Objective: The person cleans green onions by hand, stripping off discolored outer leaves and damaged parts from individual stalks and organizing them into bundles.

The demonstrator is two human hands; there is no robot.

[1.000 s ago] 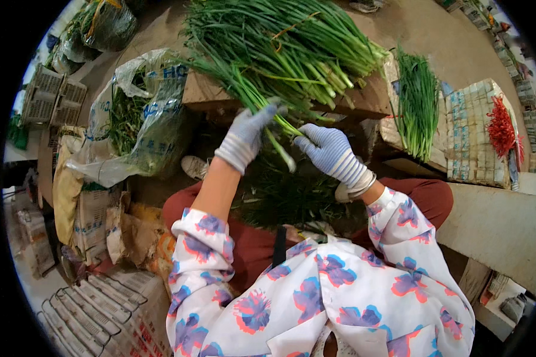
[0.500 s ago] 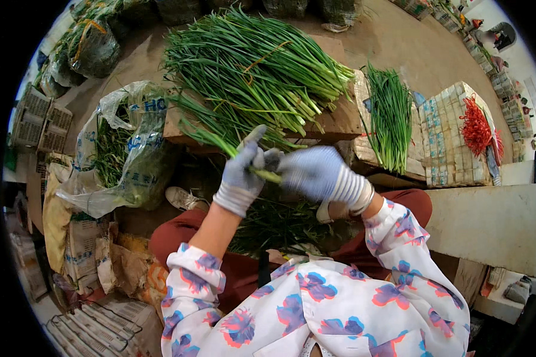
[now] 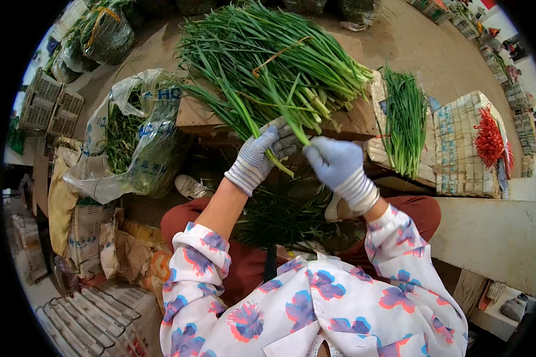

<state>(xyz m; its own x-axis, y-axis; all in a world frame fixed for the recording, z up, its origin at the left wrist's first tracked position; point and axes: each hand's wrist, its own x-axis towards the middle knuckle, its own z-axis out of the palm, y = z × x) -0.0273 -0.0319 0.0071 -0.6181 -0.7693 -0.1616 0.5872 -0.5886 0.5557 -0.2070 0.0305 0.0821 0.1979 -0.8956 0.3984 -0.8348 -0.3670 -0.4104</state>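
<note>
My left hand (image 3: 259,152), in a pale knit glove, is closed around a green garlic stalk (image 3: 239,111); its pale end sticks out below the fingers. My right hand (image 3: 335,160), gloved alike, pinches the lower end of another stalk (image 3: 284,108), whose leaves reach up over the pile. The two hands are close together, just in front of the wooden board's edge. On that board (image 3: 202,116) lies a big heap of green garlic (image 3: 280,53), leaves to the far left and pale stems to the near right.
A clear plastic bag of greens (image 3: 125,140) stands at left. Right of the board lie a smaller green bundle (image 3: 404,122) and a taped block (image 3: 461,143) with red ties (image 3: 489,137). Loose leaves (image 3: 280,217) cover the floor between my knees. Crates (image 3: 39,98) stand far left.
My right hand has moved slightly down and right and now holds a separate stalk. The left hand still holds its stalk. The whole view has shifted a little.
</note>
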